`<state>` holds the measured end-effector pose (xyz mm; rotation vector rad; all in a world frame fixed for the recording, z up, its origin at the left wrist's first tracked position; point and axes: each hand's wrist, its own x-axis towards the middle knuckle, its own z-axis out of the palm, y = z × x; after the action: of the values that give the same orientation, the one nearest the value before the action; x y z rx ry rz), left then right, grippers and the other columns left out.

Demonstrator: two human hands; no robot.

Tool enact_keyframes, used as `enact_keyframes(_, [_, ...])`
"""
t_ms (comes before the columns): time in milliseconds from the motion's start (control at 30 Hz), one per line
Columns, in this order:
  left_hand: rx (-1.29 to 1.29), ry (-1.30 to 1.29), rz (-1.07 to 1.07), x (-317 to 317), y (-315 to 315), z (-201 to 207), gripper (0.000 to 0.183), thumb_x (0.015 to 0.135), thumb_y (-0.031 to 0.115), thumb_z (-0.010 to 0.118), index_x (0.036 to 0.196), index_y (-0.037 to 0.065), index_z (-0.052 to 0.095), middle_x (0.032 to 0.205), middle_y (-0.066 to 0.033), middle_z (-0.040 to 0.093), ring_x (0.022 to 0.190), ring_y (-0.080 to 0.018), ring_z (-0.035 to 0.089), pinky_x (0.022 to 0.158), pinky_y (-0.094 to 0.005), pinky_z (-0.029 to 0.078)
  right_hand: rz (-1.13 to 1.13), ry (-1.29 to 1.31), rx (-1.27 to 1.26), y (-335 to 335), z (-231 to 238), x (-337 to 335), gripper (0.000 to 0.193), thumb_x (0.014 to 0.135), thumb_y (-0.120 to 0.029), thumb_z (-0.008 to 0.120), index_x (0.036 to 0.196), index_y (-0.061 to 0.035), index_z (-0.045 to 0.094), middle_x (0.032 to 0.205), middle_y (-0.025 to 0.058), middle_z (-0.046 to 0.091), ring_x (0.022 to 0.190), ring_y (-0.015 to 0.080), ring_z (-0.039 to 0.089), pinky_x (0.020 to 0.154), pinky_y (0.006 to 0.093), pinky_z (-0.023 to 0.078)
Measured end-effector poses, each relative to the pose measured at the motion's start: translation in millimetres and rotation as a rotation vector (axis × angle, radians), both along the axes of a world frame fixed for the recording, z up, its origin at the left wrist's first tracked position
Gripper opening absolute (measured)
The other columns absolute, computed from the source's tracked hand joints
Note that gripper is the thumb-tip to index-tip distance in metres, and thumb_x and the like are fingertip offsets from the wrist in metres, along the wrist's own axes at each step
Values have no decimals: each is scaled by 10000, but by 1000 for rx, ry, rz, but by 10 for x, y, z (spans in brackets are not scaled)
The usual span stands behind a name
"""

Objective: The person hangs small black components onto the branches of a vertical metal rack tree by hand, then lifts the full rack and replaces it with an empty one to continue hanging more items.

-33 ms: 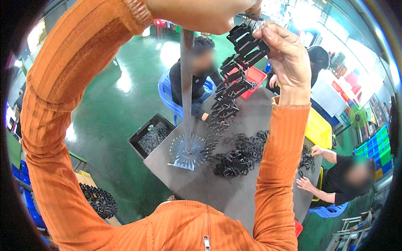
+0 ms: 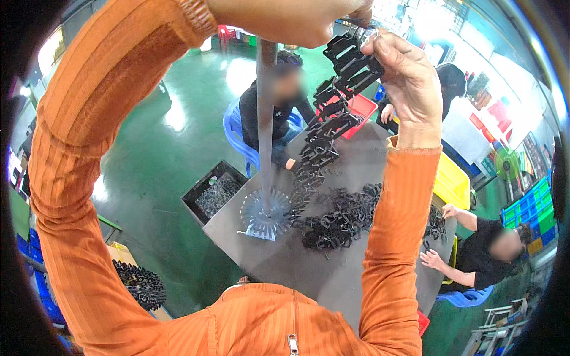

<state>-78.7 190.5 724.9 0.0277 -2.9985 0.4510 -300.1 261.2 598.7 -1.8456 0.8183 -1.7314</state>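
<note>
Closest: orange ribbed sleeves, both arms raised. L hand (image 2: 291, 24) comes in along the top edge, bent over, partly cut off; its fingertips are by the upper end of the blk strand (image 2: 332, 118), but can't tell if they're clamped on it or just next to it. R hand (image 2: 409, 77) is up on the other side, thumb + fingers pinched on the strand's upper end, palm side showing.

Strand = many blk clip-like pcs, stacked in a long row; it hangs from btwn the hands, slanting down to the R edge of a slotted metal disc (image 2: 255, 216). Grey pole (image 2: 265, 118) stands up from the disc's middle, L of the strand.

Disc is on the grey table (image 2: 285, 285). Pile of loose blk pcs (image 2: 341, 219) lies on the tabletop, R of the disc. Low L, off the table: box (image 2: 120, 253) w/ a spiky blk cluster (image 2: 139, 285) by it. Blk crate (image 2: 196, 199) w/ small pcs sits just beside the table's L edge.

Around the table: co-worker in blk on a blue chair (image 2: 234, 133), behind the pole; another at R, hands at more blk pcs; a third partly hidden behind R hand. Red tray (image 2: 365, 107) at the far edge, yellow tray (image 2: 451, 184) at R.

Bg: green floor (image 2: 160, 202), green fan (image 2: 507, 163), red stool (image 2: 227, 35).
</note>
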Motion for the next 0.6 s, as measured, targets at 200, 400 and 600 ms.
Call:
enact_keyframes(200, [74, -62, -48, -11, 67, 43, 268, 822, 26, 742, 1048, -110, 693, 769, -229, 712, 726, -334, 728, 685, -394, 607, -60, -46, 56, 153, -27, -22, 178, 960, -174, 715, 1001, -8, 765, 994, 68, 752, 1000, 158, 666, 977, 314, 460])
enact_keyframes(400, [-53, 49, -93, -60, 35, -49, 250, 806, -9, 715, 1036, -105, 701, 782, -239, 710, 730, -338, 726, 684, -397, 605, -491, 165, -13, 190, 3, 203, 195, 969, -183, 696, 988, -7, 778, 957, 52, 755, 966, 162, 675, 936, 306, 474])
enact_keyframes(600, [7, 71, -20, -32, 48, -31, 205, 801, -23, 669, 990, -96, 703, 786, -244, 706, 725, -345, 720, 673, -415, 593, -705, 328, -50, 111, 47, 230, 222, 978, -216, 680, 975, -18, 780, 923, 34, 735, 955, 127, 647, 907, 274, 452])
